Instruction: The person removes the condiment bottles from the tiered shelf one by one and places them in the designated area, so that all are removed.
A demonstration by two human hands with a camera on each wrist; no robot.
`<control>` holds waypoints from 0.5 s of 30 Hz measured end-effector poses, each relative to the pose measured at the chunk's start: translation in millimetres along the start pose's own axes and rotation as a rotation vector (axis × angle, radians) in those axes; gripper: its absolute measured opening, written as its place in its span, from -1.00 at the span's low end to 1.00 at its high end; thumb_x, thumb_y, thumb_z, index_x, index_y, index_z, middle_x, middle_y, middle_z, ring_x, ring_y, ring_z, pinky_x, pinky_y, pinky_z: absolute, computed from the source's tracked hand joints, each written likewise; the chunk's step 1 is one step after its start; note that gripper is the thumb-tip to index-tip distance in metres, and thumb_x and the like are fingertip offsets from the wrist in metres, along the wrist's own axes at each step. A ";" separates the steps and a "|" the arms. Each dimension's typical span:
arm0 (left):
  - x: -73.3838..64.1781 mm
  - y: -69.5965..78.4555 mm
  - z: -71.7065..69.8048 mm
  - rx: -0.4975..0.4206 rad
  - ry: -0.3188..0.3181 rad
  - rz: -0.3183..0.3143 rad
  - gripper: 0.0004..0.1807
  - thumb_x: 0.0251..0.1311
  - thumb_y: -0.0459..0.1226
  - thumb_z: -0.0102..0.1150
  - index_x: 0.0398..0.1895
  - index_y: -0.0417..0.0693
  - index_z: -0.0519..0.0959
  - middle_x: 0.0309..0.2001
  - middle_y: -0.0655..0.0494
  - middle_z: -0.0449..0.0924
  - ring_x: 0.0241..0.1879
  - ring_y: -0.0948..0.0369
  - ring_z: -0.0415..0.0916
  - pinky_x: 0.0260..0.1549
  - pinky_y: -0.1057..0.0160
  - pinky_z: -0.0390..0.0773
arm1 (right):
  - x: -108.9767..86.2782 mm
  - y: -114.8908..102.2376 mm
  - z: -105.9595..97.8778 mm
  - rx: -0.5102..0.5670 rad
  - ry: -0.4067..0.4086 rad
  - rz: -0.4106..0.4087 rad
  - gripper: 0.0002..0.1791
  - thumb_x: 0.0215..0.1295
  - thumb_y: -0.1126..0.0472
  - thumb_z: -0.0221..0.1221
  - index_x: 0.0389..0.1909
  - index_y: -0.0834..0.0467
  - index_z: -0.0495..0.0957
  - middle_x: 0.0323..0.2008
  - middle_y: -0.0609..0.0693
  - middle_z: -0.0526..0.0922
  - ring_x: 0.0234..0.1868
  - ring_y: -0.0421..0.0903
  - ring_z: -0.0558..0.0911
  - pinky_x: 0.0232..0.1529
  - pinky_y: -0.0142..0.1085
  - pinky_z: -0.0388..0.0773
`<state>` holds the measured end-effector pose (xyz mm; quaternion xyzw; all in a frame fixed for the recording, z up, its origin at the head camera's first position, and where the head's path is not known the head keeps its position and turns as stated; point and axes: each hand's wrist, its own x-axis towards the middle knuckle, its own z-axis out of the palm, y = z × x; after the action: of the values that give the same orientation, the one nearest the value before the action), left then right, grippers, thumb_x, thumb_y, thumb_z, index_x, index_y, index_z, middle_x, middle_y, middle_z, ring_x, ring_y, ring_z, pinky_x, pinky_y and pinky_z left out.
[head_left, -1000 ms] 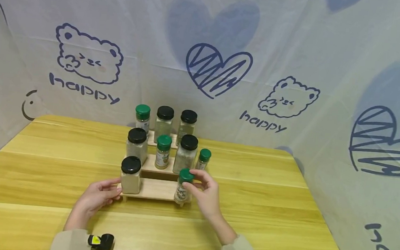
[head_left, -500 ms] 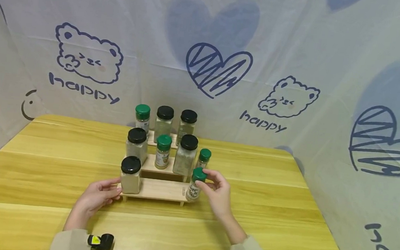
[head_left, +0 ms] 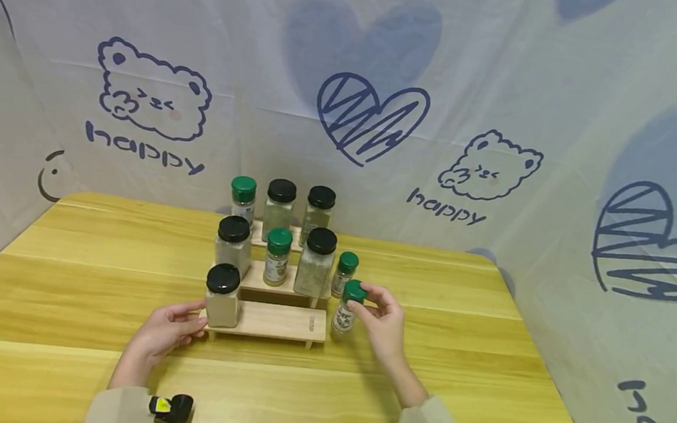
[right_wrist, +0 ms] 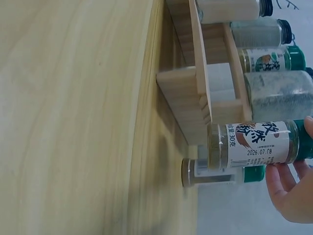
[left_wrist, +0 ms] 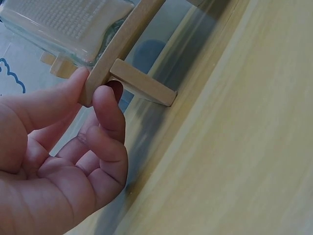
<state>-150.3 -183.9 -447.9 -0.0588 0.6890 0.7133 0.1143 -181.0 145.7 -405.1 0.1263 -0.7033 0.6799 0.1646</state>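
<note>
My right hand [head_left: 387, 327] pinches the green cap of a small spice jar [head_left: 344, 318] just right of the wooden three-step spice rack [head_left: 277, 322]. In the right wrist view this labelled jar [right_wrist: 257, 143] is off the table, beside the rack's end. My left hand [head_left: 161, 332] grips the left end of the lowest step. The left wrist view shows the thumb on top of the step [left_wrist: 122, 44] and a finger below. A black-lidded square jar [head_left: 222, 302] of pale powder stands on that step, close to the left hand.
Several jars stand on the upper steps, among them a black-lidded jar [head_left: 313, 266] and a green-capped jar [head_left: 276, 260]. Another green-capped jar [head_left: 343, 276] stands on the table [head_left: 454, 342] right of the rack. A printed curtain [head_left: 255, 63] hangs behind.
My right hand has lifted the green-capped spice jar off the right end of the lowest step and moved it right, past the rack's edge. The left hand has kept its hold.
</note>
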 end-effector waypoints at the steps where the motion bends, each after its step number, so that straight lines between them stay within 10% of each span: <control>1: 0.0 0.0 -0.1 0.000 0.000 0.000 -0.42 0.16 -0.43 0.05 0.21 -0.51 0.12 -0.42 0.21 0.52 -0.47 0.33 0.48 -0.53 0.41 0.43 | 0.6 0.6 -0.7 0.000 0.001 -0.002 -0.68 -0.07 0.53 0.24 -0.21 0.48 0.47 -0.32 0.30 0.50 -0.31 -0.15 0.53 -0.28 -0.38 0.53; 15: -0.6 0.5 -0.2 -0.002 -0.001 -0.005 -0.42 0.16 -0.43 0.06 0.21 -0.50 0.13 -0.42 0.22 0.54 -0.47 0.32 0.48 -0.53 0.41 0.44 | 11.5 -7.0 -4.6 -0.042 0.069 0.037 -0.67 -0.09 0.65 0.18 -0.22 0.58 0.41 -0.28 0.41 0.47 -0.29 -0.10 0.51 -0.30 -0.48 0.49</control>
<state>-149.8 -184.2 -447.3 -0.0605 0.6880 0.7138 0.1163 -188.5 150.6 -393.9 0.0862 -0.7138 0.6717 0.1785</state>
